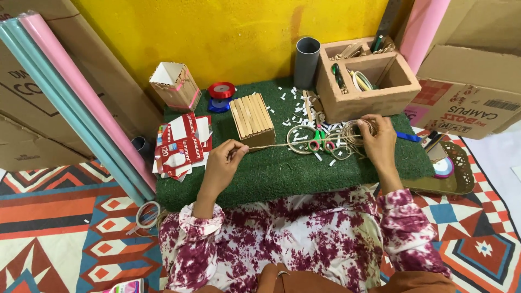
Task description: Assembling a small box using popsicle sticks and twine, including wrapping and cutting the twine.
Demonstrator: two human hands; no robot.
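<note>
My left hand (pixel 223 163) pinches the end of a strand of jute twine (pixel 271 145) over the green grass mat (pixel 282 173). The strand runs taut to the right, to a loose bundle of twine (pixel 355 133) that my right hand (pixel 380 142) grips. Between the hands, right behind the strand, stands a small box made of wooden sticks (pixel 251 116). Scissors with red and green handles (pixel 320 144) and a pale ring (pixel 298 138) lie beside the bundle.
A cardboard organizer (pixel 369 81) and grey tube (pixel 306 61) stand at the back right. Red and blue ribbon rolls (pixel 221 95), a stick cup (pixel 175 87), red-white packets (pixel 182 146), paper scraps, pink and blue rolled sheets (pixel 81 103), and a gold tray (pixel 450 173) surround the mat.
</note>
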